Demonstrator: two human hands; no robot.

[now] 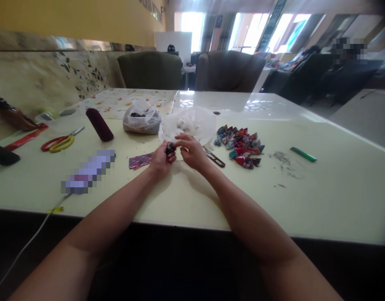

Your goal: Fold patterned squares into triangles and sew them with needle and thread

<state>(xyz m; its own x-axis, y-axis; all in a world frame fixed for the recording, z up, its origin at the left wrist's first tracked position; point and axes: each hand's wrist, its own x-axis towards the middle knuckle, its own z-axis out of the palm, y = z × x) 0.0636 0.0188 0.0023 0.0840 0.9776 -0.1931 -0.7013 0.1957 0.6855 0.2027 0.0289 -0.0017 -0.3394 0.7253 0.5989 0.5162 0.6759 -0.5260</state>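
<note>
My left hand (162, 161) is closed around a small dark patterned cloth piece (170, 148), which pokes out at the top of the fingers. Right beside it, my right hand (191, 150) has its fingers bent and drawn together at the piece's edge; whatever they pinch is too small to make out. A purple checked fabric strip (139, 161) lies left of my left hand. Brown-handled thread snips (215, 158) rest just right of my right hand. Behind both hands spreads a white plastic bag (192, 125) with white fluffy stuffing on it.
Several small stuffed cloth pieces (239, 142) sit in rows at right, near a green stick-like object (303, 154) and dark scraps (283, 161). Leftward are a tied-open bag (141, 119), a maroon thread cone (100, 125), scissors (62, 141) and a blurred-out device (88, 172) on a cable.
</note>
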